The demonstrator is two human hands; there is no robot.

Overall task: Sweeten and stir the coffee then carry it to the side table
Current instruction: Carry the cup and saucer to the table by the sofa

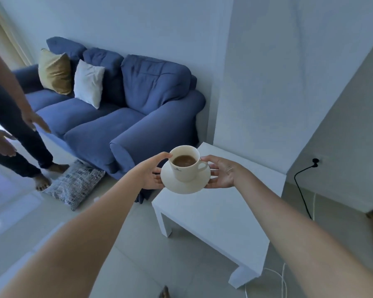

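A white cup (185, 163) of brown coffee (184, 161) stands upright on a white saucer (185, 186), and the two are held in the air above the far left corner of a white desk (215, 214). The left hand (152, 175) is clamped on the saucer's left rim, thumb up near the cup's lip and fingers under the plate; the right hand (223, 174) is clamped on the saucer's right rim, thumb on top and fingers beneath. The cup's handle (202, 165) points right, toward the right hand, and its mouth faces straight up; the saucer sits roughly level, tipped a little toward the camera. Below and to the near side of both hands the desk top is bare, running toward the right forearm, with its near edge and two square legs showing toward the camera. Just left of the left hand is the rounded arm of a blue sofa (116, 117), close beside the desk's left edge. Beyond the right hand a white wall (256, 82) meets the desk's far side, so the open room lies on the near side and to the left over the tiled floor (138, 244). Far to the right of the right hand a black cable (302, 190) hangs from a wall socket (315, 161) down to the floor. Well left of the left hand a second person (19, 130) stands barefoot with both hands spread, beside a patterned cushion (75, 183) lying on the floor against the sofa. On the sofa lean a yellow cushion (55, 72) and a white cushion (88, 82).
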